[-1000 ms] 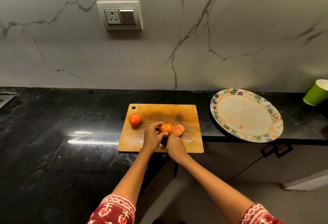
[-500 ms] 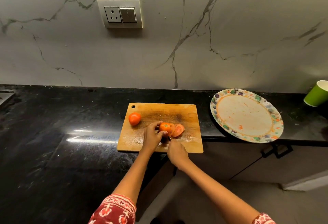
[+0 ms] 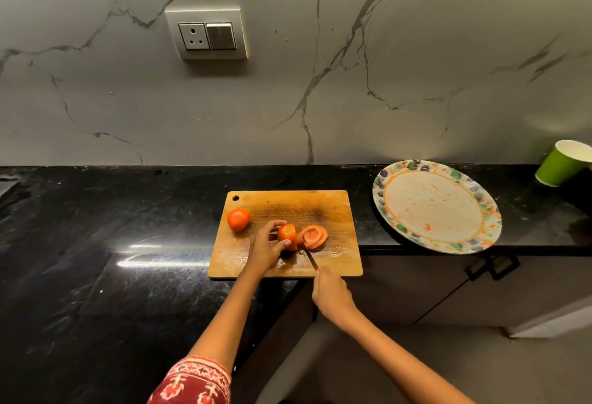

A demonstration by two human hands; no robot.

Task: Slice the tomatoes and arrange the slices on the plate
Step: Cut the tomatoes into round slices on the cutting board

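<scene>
A wooden cutting board [image 3: 320, 205] is lying on the black tabletop [image 3: 96, 243], near its front edge. On the board, the left hand [image 3: 266, 248] is resting with its grip closed around the cut tomato [image 3: 287, 235], the thumb and fingers pressing on its sides. This tomato is sitting close to the middle of the board, with a small green stem spot facing up.

Just at 3 o'clock of it, touching or almost touching, the tomato slices [image 3: 315, 236] are leaning together with their pale red flesh showing. How many slices there are, I cannot tell.

The right hand [image 3: 331, 291] is staying just off the front edge of the board, at 5 o'clock from the cut tomato. Its grip is closed on the handle of a knife [image 3: 310, 258]. The thin blade is pointing toward 11 o'clock, and its tip is reaching the gap between the cut tomato and the slices.

A whole tomato [image 3: 238, 219] is lying near the left edge of the board, at 9 o'clock from the left hand, apart from it.

The plate [image 3: 384, 185], with a coloured pattern on its rim, is lying on the tabletop at 3 o'clock of the board, carrying only some orange stains. A green paper cup [image 3: 560, 163] is standing at the far right.
</scene>
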